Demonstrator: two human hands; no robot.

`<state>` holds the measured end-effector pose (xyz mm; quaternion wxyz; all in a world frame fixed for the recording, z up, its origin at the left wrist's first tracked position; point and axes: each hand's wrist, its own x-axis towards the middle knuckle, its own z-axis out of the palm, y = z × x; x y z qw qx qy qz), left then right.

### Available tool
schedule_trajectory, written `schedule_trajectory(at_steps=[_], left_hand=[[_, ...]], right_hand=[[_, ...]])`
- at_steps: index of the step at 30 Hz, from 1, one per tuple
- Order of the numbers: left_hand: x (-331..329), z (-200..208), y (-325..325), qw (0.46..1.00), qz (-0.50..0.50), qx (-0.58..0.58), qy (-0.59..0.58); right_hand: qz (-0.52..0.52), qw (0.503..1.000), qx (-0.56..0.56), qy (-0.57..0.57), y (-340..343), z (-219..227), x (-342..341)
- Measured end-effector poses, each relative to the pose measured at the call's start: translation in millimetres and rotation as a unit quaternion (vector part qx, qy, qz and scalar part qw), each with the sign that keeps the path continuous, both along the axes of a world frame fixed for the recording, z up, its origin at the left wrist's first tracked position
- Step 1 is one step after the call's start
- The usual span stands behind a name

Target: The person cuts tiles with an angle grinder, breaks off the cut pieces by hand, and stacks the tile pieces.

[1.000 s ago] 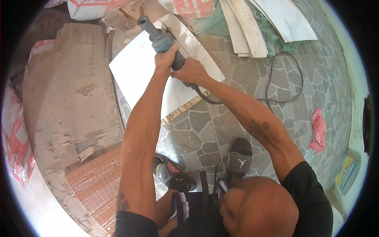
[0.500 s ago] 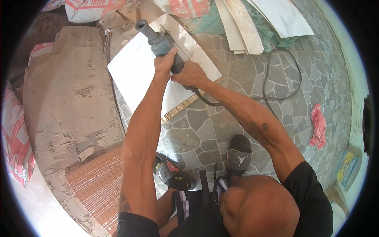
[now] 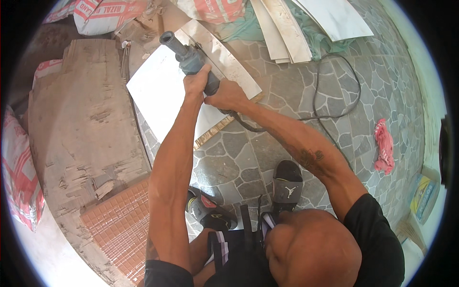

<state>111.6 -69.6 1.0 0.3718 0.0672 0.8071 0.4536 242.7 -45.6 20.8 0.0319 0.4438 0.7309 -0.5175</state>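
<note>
Angle grinder [image 3: 191, 60] sits in both your hands, held over white tile [image 3: 162, 93] ahead of you. Left hand [image 3: 196, 83] wraps grinder body, right hand [image 3: 228, 94] clamps rear handle, both hands touching each other. Black cable [image 3: 330, 112] runs from right hand, loops over stone floor [image 3: 382, 81] to right. Stacked tiles [image 3: 287, 28] lie beyond hands, red rag [image 3: 384, 152] far right, cement board [image 3: 76, 129] left. Your fingers hide switch; disc not visible. Feet in sandals below hands.

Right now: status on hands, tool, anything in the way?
Left hand and right hand both gripping the grey power tool. Tool over the white tile. Black cord trails right, clear of tile.
</note>
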Motion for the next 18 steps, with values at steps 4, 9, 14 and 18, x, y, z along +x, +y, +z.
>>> schedule_trajectory(at_steps=[4,9,14,18], left_hand=[[6,0,-6,1.0,0.005,0.012,0.002],[15,5,-8,1.0,-0.001,0.008,0.001],[20,4,-16,1.0,-0.001,0.021,-0.002],[27,4,-18,1.0,-0.001,0.027,-0.006]], right_hand=[[0.0,1.0,0.002,-0.017,-4,3,4],[-0.006,1.0,-0.005,-0.013,-7,2,11],[-0.004,1.0,-0.007,-0.012,-12,7,18],[0.002,1.0,-0.007,-0.009,-14,5,24]])
